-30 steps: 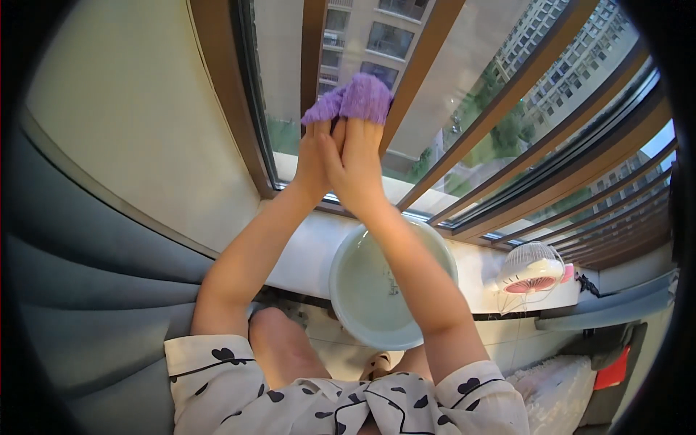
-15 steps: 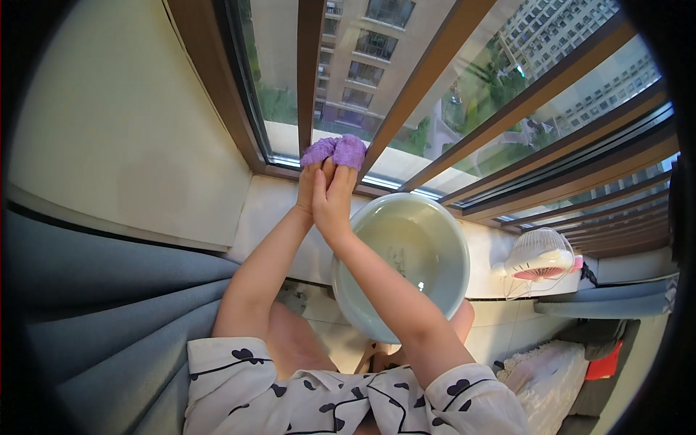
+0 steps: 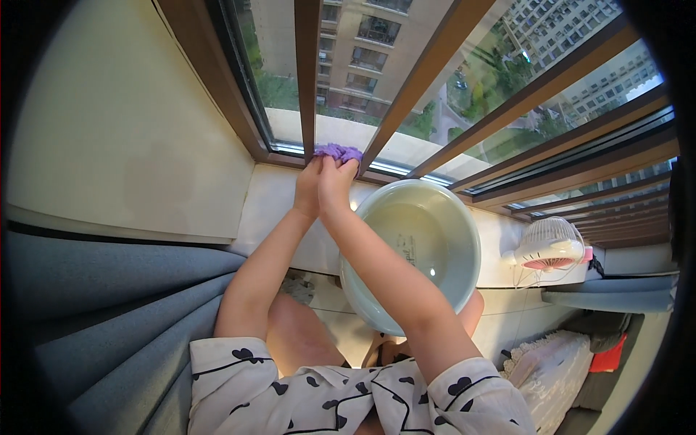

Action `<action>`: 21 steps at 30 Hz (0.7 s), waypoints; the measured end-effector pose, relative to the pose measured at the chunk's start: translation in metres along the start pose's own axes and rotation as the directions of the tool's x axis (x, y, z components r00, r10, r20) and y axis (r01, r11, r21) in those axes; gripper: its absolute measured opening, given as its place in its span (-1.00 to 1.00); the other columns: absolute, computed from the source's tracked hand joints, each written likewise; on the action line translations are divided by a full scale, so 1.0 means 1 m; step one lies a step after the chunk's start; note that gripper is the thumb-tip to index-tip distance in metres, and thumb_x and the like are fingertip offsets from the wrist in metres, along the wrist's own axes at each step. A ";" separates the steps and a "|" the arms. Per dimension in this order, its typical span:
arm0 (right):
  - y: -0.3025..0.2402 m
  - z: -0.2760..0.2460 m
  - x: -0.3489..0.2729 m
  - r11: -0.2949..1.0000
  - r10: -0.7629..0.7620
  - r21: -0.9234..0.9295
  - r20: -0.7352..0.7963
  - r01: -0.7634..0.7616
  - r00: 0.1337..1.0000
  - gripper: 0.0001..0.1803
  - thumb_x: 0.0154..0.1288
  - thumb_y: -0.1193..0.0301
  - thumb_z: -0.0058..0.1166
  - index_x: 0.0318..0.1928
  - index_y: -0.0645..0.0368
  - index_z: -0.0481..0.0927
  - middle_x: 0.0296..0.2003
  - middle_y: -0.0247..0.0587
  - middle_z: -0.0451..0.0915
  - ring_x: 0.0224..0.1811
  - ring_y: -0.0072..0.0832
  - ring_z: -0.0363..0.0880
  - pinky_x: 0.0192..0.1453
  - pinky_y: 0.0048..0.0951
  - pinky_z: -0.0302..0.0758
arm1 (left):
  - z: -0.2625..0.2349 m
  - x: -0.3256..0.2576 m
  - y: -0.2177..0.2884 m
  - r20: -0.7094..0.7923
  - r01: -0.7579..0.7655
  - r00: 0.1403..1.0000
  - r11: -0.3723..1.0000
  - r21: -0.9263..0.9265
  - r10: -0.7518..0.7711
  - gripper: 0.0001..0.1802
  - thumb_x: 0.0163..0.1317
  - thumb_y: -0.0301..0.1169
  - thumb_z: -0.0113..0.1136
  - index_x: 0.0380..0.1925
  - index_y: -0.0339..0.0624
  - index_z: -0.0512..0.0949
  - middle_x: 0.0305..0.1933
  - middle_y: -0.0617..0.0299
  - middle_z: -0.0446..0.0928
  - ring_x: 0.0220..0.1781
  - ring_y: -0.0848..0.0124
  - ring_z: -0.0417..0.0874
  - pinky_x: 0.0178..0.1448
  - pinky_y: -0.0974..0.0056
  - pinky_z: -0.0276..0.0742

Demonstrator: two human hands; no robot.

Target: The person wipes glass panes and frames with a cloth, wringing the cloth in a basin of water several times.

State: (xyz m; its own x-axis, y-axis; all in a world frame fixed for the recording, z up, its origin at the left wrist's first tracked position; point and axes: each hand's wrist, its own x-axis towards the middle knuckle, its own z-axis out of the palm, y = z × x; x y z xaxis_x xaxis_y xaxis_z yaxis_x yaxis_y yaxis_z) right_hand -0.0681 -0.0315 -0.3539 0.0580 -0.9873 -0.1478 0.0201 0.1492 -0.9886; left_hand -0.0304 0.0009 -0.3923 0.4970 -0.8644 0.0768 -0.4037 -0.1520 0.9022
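Left hand [image 3: 307,190] and right hand [image 3: 336,187], pressed side by side, both grasping purple cloth [image 3: 338,152] against the lower window frame [image 3: 286,147], at the foot of a brown bar [image 3: 307,80]. Pale green basin [image 3: 377,217] on windowsill just right of hands. White fan [image 3: 549,244] farther right.

Across the top of the frame we see a window [image 3: 449,80] with brown bars [image 3: 428,69], daylight and apartment blocks beyond. A pale wall [image 3: 123,123] fills the upper left, a grey-blue curtain [image 3: 109,312] the lower left. A white sill [image 3: 272,206] crosses the middle, a small white fan [image 3: 549,245] at its right.
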 end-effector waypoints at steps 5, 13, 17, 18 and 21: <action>0.025 0.000 0.017 0.952 0.232 -0.224 0.081 -0.209 0.969 -0.52 0.15 0.33 -0.05 -0.03 0.48 0.34 0.05 0.31 0.37 0.12 0.09 0.32 0.27 -0.11 0.20 | 0.010 -0.002 -0.029 -0.105 -0.139 0.980 0.961 0.241 0.168 -0.75 0.16 -0.30 0.15 -0.20 -0.16 0.47 -0.19 0.03 0.54 -0.06 -0.01 0.53 -0.06 0.06 0.44; 0.023 0.010 0.005 0.758 0.123 -0.637 -0.071 -0.140 0.990 -0.55 0.19 0.28 -0.09 0.01 0.34 0.37 0.06 0.22 0.40 0.07 0.13 0.38 0.23 -0.02 0.28 | 0.013 -0.012 -0.036 -0.113 -0.170 0.972 0.949 0.267 0.206 -0.69 0.13 -0.29 0.18 -0.16 -0.17 0.46 -0.19 0.05 0.53 -0.08 0.02 0.53 -0.07 0.07 0.47; 0.023 0.009 -0.001 0.686 0.149 -0.726 0.071 -0.051 0.986 -0.56 0.23 0.24 -0.11 0.04 0.26 0.36 0.10 0.15 0.38 0.06 0.11 0.42 0.18 0.01 0.35 | 0.013 -0.013 -0.044 0.013 0.016 1.000 0.842 -0.540 -0.011 -0.68 0.13 -0.29 0.17 -0.15 -0.20 0.45 -0.19 0.03 0.52 -0.09 0.01 0.53 -0.07 0.06 0.47; 0.022 0.011 -0.001 0.688 0.146 -0.723 0.068 -0.052 0.987 -0.56 0.23 0.24 -0.11 0.04 0.26 0.36 0.10 0.15 0.38 0.06 0.11 0.42 0.18 0.01 0.35 | 0.014 -0.014 -0.046 0.077 0.107 0.994 0.598 -0.794 -0.076 -0.67 0.13 -0.29 0.17 -0.15 -0.21 0.45 -0.20 0.02 0.51 -0.09 0.01 0.53 -0.07 0.06 0.47; 0.021 0.009 0.004 0.646 0.293 -0.763 0.233 -0.013 0.927 -0.49 0.26 0.15 -0.08 0.11 0.21 0.34 0.14 0.13 0.35 0.15 0.14 0.37 0.22 -0.02 0.34 | 0.008 -0.015 -0.042 -0.035 0.041 0.997 0.878 -0.478 -0.066 -0.66 0.13 -0.26 0.18 -0.14 -0.18 0.46 -0.18 0.03 0.51 -0.07 0.03 0.52 -0.05 0.07 0.47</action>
State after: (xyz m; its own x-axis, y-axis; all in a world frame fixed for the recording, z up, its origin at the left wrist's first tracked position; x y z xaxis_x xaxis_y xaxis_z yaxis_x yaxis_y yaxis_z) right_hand -0.0586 -0.0318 -0.3748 0.2919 -0.8591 -0.4204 -0.7492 0.0679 -0.6589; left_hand -0.0273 0.0168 -0.4343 0.5491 -0.8351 0.0324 0.0329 0.0603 0.9976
